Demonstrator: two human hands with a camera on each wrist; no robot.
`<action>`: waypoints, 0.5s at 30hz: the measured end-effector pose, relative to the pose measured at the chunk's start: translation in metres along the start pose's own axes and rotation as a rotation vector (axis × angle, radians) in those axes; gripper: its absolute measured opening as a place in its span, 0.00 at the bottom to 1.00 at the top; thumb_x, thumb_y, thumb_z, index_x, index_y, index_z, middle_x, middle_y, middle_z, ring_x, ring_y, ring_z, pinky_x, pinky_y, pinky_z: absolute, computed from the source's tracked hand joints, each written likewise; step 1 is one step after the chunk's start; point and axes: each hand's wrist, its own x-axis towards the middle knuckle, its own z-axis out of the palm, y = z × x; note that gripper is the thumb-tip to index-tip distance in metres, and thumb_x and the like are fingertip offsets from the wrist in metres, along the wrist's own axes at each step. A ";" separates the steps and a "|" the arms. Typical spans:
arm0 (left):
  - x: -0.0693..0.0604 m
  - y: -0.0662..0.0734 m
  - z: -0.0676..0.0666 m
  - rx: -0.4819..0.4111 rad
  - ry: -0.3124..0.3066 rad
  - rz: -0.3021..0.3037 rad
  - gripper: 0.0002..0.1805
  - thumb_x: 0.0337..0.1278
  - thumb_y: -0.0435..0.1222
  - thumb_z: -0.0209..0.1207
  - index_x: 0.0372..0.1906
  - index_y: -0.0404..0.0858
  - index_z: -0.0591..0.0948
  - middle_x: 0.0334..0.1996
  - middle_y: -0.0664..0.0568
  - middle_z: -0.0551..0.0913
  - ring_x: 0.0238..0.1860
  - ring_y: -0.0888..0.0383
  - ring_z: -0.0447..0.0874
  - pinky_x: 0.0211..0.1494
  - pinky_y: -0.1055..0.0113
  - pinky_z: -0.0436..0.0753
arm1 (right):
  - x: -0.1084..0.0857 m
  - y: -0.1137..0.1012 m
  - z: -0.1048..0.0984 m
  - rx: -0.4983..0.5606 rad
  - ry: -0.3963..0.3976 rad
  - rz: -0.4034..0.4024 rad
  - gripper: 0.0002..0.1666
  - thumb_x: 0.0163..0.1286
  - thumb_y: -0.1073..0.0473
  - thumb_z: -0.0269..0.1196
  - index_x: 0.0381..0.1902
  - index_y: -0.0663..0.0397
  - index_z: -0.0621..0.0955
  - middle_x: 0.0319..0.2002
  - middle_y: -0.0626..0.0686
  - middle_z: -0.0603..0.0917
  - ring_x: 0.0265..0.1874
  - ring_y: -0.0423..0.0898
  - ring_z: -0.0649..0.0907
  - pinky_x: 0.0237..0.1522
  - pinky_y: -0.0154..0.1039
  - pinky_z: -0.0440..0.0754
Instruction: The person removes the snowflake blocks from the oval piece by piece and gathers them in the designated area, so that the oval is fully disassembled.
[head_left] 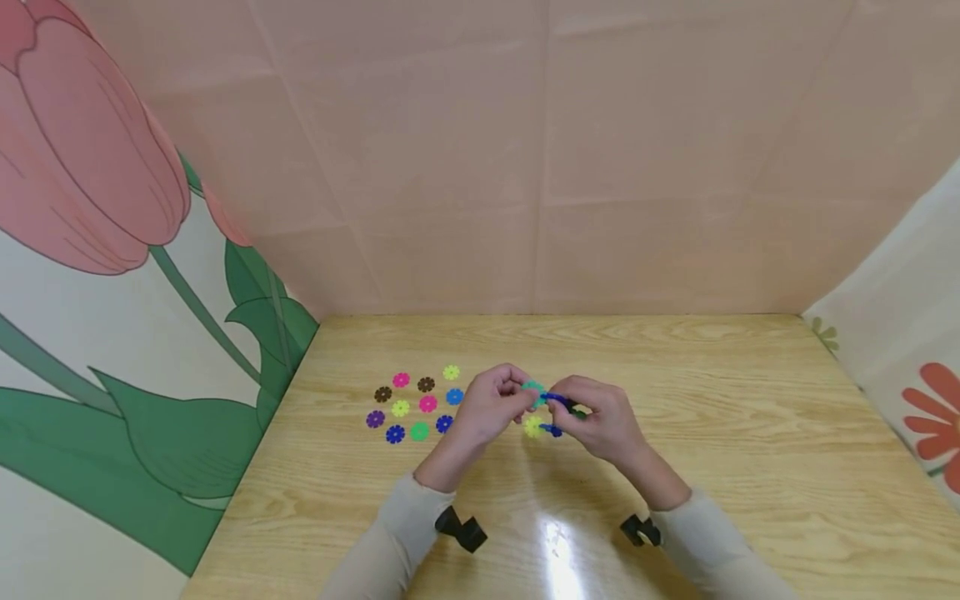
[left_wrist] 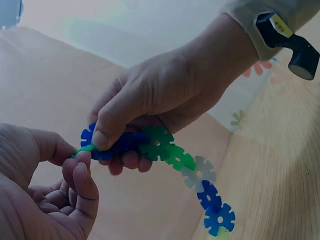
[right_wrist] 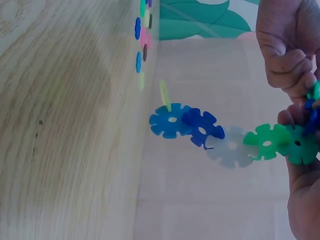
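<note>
My left hand [head_left: 491,404] pinches a green flower-shaped plastic disc [left_wrist: 84,149] between thumb and finger. This disc touches the edge of a dark blue disc [left_wrist: 88,134] at one end of a chain of interlocking discs. My right hand [head_left: 600,417] grips that blue end, thumb on one side and fingers behind. From there the chain hangs down in a curve: a dark green disc [left_wrist: 157,143], a bright green disc [right_wrist: 267,142], a clear disc [right_wrist: 231,146], a dark blue disc [right_wrist: 202,129], a lighter blue disc [right_wrist: 170,121] and a yellow disc [right_wrist: 165,95] seen edge-on.
Loose discs lie spread to the left of my hands on the wooden table [head_left: 712,400], among them a pink disc [head_left: 427,404], a brown disc [head_left: 383,394], a purple disc [head_left: 375,419] and a green disc [head_left: 419,431]. A pink backdrop [head_left: 450,167] stands behind the table.
</note>
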 end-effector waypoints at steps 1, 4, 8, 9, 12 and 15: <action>0.000 0.000 0.000 -0.011 0.006 0.006 0.05 0.65 0.32 0.63 0.41 0.35 0.80 0.27 0.50 0.83 0.27 0.60 0.77 0.32 0.70 0.80 | 0.000 0.000 0.001 -0.002 0.010 0.003 0.16 0.56 0.79 0.65 0.31 0.52 0.86 0.31 0.51 0.88 0.26 0.39 0.84 0.30 0.25 0.82; 0.000 -0.001 0.003 -0.041 0.039 0.025 0.06 0.64 0.31 0.63 0.42 0.33 0.80 0.27 0.53 0.82 0.26 0.60 0.77 0.32 0.70 0.80 | 0.001 0.000 0.002 -0.013 0.037 0.012 0.15 0.57 0.78 0.65 0.30 0.52 0.86 0.30 0.52 0.88 0.26 0.39 0.84 0.30 0.25 0.82; -0.001 -0.002 0.006 -0.054 0.070 0.052 0.07 0.63 0.30 0.63 0.43 0.31 0.80 0.25 0.54 0.81 0.25 0.60 0.76 0.30 0.72 0.78 | 0.002 0.000 0.002 -0.031 0.045 0.002 0.14 0.57 0.76 0.65 0.30 0.52 0.86 0.30 0.52 0.88 0.25 0.39 0.84 0.30 0.25 0.82; -0.001 -0.003 0.006 -0.050 0.068 0.054 0.07 0.63 0.29 0.63 0.43 0.31 0.80 0.25 0.54 0.80 0.25 0.61 0.75 0.29 0.72 0.77 | 0.002 0.001 0.002 -0.035 0.039 -0.005 0.13 0.57 0.76 0.65 0.30 0.52 0.86 0.30 0.52 0.87 0.25 0.39 0.83 0.30 0.25 0.82; 0.000 -0.002 0.001 -0.007 0.050 0.056 0.07 0.64 0.30 0.63 0.43 0.32 0.80 0.25 0.55 0.80 0.25 0.61 0.74 0.28 0.73 0.76 | 0.002 0.001 -0.001 -0.048 0.008 -0.027 0.12 0.58 0.75 0.65 0.30 0.52 0.86 0.30 0.51 0.87 0.25 0.38 0.82 0.30 0.26 0.82; 0.002 -0.002 -0.009 0.033 0.069 0.053 0.05 0.64 0.30 0.62 0.42 0.32 0.81 0.25 0.56 0.81 0.25 0.61 0.74 0.29 0.72 0.75 | 0.001 0.001 -0.009 -0.050 0.007 -0.046 0.13 0.58 0.76 0.65 0.31 0.53 0.86 0.30 0.51 0.87 0.25 0.38 0.83 0.31 0.26 0.82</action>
